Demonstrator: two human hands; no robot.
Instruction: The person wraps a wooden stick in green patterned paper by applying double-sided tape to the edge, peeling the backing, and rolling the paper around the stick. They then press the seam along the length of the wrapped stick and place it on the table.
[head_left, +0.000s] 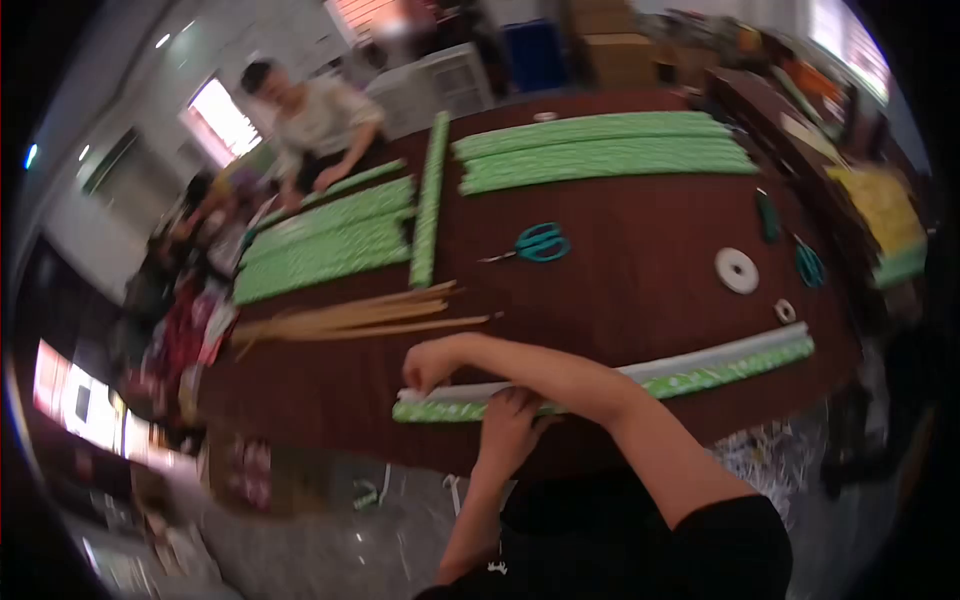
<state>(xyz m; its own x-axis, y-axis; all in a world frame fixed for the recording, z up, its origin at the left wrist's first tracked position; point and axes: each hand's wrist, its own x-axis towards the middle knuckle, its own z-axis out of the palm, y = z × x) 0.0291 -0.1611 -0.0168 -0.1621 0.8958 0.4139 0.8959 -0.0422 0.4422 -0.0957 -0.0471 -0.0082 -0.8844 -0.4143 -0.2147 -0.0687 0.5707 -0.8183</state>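
A long green patterned strip point(686, 383) with a pale grey-white band along its far side lies near the front edge of the dark table. My left hand point(508, 428) is at its near edge, fingers over the top and thumb apart, gripping it. Crossing above it, my right arm reaches to the left. At the strip's left end my right hand point(432, 364) is closed with fingertips down at the pale band; what they pinch is too small to make out. My right forearm hides part of the strip's middle.
Teal-handled scissors point(540, 242), a white tape roll point(737, 270), a smaller roll point(785, 311) and tan strips point(350, 318) lie on the table point(620, 285). Green strips are stacked at the far side point(605, 150) and left point(325, 245). Across the table a person point(325, 125) handles strips.
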